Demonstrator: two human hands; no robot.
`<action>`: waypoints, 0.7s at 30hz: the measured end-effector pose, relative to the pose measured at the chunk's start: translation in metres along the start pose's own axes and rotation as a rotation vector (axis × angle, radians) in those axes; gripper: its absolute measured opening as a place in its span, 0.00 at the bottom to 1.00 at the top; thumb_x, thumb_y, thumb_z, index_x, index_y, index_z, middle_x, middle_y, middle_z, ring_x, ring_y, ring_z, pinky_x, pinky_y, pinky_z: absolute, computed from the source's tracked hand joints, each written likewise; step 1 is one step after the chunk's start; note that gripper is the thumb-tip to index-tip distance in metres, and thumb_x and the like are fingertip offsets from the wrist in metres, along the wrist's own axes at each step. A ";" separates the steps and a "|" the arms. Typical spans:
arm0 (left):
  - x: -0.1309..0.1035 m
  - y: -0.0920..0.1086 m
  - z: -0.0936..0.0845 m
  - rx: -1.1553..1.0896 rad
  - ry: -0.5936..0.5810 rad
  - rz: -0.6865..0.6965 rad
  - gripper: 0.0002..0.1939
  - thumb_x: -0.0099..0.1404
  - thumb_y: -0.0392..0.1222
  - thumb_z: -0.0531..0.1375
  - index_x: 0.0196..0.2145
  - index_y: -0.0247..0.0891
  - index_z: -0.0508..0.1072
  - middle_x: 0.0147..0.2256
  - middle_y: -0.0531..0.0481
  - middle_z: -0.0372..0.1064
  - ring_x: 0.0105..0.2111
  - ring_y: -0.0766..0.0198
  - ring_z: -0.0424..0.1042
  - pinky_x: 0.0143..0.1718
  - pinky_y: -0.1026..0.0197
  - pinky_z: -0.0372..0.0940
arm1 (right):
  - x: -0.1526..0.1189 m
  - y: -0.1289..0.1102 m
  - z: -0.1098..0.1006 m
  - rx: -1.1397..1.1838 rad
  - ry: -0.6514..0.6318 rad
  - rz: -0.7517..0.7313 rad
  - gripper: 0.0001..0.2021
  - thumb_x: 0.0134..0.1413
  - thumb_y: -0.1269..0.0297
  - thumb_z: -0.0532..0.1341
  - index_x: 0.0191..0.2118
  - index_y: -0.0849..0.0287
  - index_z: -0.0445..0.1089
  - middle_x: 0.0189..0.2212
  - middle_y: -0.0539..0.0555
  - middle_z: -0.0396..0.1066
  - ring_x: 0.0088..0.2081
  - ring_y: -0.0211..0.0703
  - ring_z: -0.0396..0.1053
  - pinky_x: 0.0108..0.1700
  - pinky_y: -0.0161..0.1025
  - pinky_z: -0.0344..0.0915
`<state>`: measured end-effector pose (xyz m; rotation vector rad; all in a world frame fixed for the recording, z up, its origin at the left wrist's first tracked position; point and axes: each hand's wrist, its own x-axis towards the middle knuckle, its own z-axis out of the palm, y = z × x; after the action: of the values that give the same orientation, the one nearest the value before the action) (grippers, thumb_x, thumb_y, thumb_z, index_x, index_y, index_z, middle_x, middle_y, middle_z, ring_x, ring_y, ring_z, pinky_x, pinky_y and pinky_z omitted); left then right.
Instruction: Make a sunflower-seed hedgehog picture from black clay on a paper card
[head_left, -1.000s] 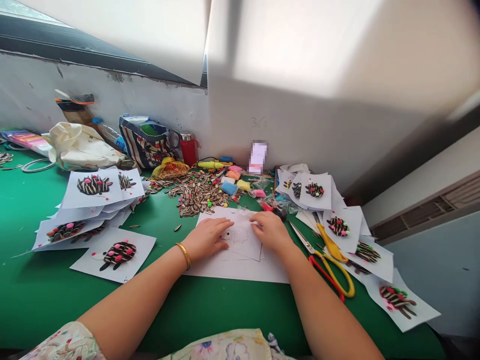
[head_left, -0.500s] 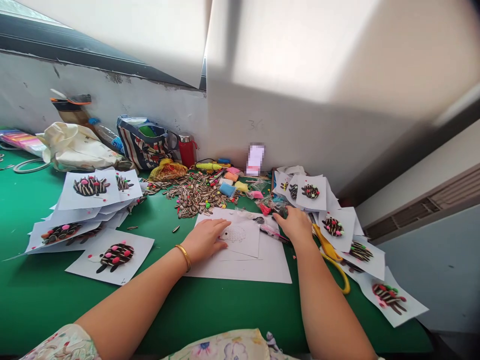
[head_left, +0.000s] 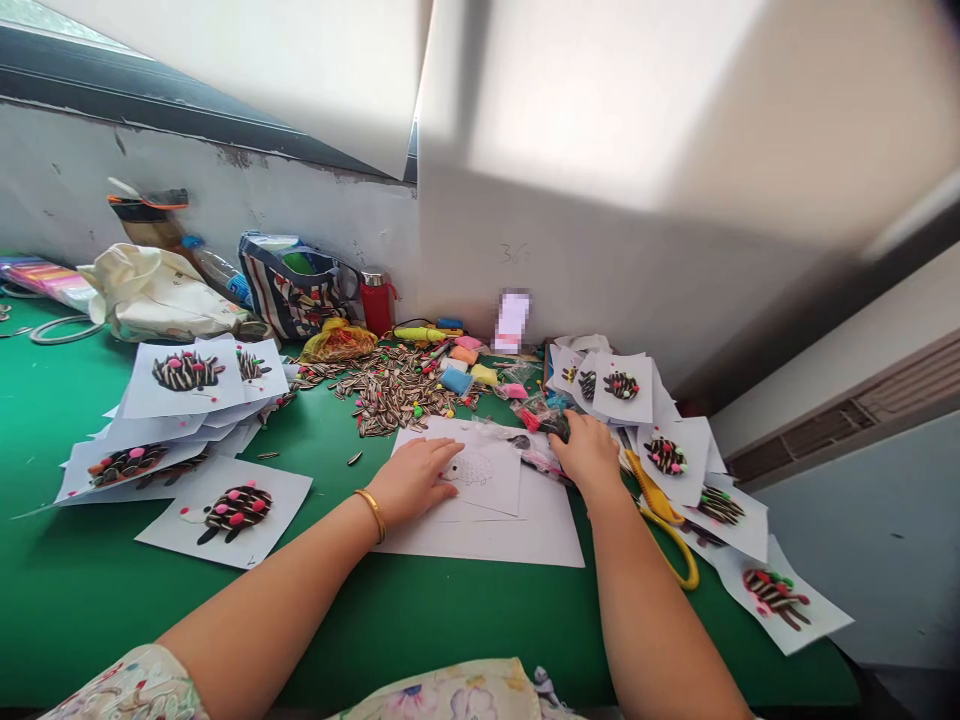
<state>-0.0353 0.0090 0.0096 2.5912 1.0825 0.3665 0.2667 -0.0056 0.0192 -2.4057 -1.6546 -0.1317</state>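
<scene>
Fingers spread, my left hand [head_left: 416, 478] lies flat on a small white sheet with a hedgehog-like drawing [head_left: 478, 470]. Beneath it is a larger white sheet [head_left: 525, 545]. To the right, my right hand [head_left: 587, 448] has its fingers curled round a dark object [head_left: 558, 428] beside the small plastic packets; what it is cannot be made out. Yellow-handled scissors [head_left: 681, 545] lie by my right wrist. A pile of striped seeds [head_left: 401, 392] is beyond the sheets, next to coloured clay packs [head_left: 456, 379].
Stacked cards with seed hedgehogs lie at left [head_left: 161, 425] and right [head_left: 675, 458]. Along the wall stand a red flask [head_left: 376, 305], a striped bag [head_left: 289, 290] and a cream cloth bag [head_left: 161, 295]. A yellow bag [head_left: 339, 342] is beside the seeds.
The fingers of my right hand have shifted slightly at the dark object. My left hand stays on the drawing. The whole view has moved a little.
</scene>
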 end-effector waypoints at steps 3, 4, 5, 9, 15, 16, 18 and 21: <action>0.001 0.000 0.000 -0.011 0.003 0.006 0.32 0.60 0.43 0.65 0.61 0.40 0.63 0.61 0.41 0.63 0.59 0.49 0.63 0.61 0.47 0.55 | -0.007 -0.010 -0.003 0.064 -0.002 -0.116 0.17 0.59 0.52 0.56 0.47 0.55 0.73 0.45 0.58 0.72 0.49 0.52 0.66 0.47 0.42 0.58; 0.001 0.000 0.001 -0.013 0.004 0.007 0.32 0.60 0.43 0.65 0.61 0.40 0.63 0.61 0.41 0.63 0.59 0.49 0.63 0.61 0.47 0.55 | -0.009 -0.013 -0.004 0.079 -0.061 -0.162 0.16 0.59 0.51 0.56 0.44 0.55 0.74 0.43 0.57 0.73 0.46 0.51 0.67 0.45 0.41 0.58; 0.001 0.000 0.001 -0.014 0.005 0.007 0.32 0.60 0.43 0.65 0.61 0.40 0.63 0.61 0.41 0.63 0.59 0.49 0.63 0.61 0.46 0.54 | -0.012 -0.017 -0.004 0.085 -0.127 -0.206 0.16 0.58 0.50 0.57 0.42 0.54 0.75 0.41 0.57 0.74 0.44 0.50 0.68 0.43 0.40 0.58; 0.000 -0.002 0.004 -0.026 0.015 0.015 0.33 0.60 0.43 0.65 0.62 0.40 0.63 0.60 0.40 0.63 0.59 0.48 0.63 0.62 0.44 0.52 | -0.015 -0.023 0.001 0.067 -0.199 -0.272 0.12 0.58 0.57 0.59 0.41 0.55 0.75 0.39 0.56 0.76 0.41 0.48 0.70 0.38 0.38 0.58; 0.001 -0.002 0.004 -0.088 0.142 0.021 0.26 0.62 0.45 0.63 0.57 0.41 0.69 0.59 0.39 0.65 0.58 0.47 0.64 0.60 0.44 0.54 | -0.010 -0.020 0.003 0.212 -0.001 -0.323 0.10 0.60 0.68 0.56 0.39 0.56 0.76 0.39 0.56 0.77 0.41 0.48 0.71 0.42 0.40 0.60; 0.000 0.000 0.003 -0.118 0.191 0.012 0.23 0.63 0.46 0.63 0.55 0.41 0.70 0.57 0.40 0.66 0.57 0.47 0.65 0.58 0.45 0.56 | -0.012 -0.023 0.002 0.279 0.052 -0.389 0.10 0.60 0.68 0.56 0.40 0.57 0.75 0.39 0.56 0.76 0.42 0.48 0.71 0.44 0.41 0.61; 0.000 0.006 0.002 -0.227 0.271 -0.011 0.20 0.65 0.48 0.61 0.53 0.41 0.72 0.53 0.42 0.70 0.52 0.50 0.69 0.55 0.48 0.60 | -0.021 -0.033 -0.001 0.437 0.135 -0.570 0.08 0.61 0.67 0.57 0.41 0.57 0.74 0.38 0.56 0.76 0.43 0.48 0.70 0.47 0.42 0.62; 0.000 0.015 0.002 -0.496 0.286 -0.098 0.20 0.64 0.49 0.61 0.52 0.42 0.72 0.45 0.45 0.74 0.43 0.56 0.72 0.46 0.54 0.66 | -0.040 -0.054 -0.005 0.606 0.160 -0.755 0.07 0.61 0.67 0.58 0.43 0.56 0.71 0.37 0.55 0.75 0.40 0.46 0.70 0.45 0.43 0.64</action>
<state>-0.0247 -0.0015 0.0135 2.0801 1.0403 0.8791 0.2024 -0.0244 0.0231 -1.2433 -2.0546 0.0566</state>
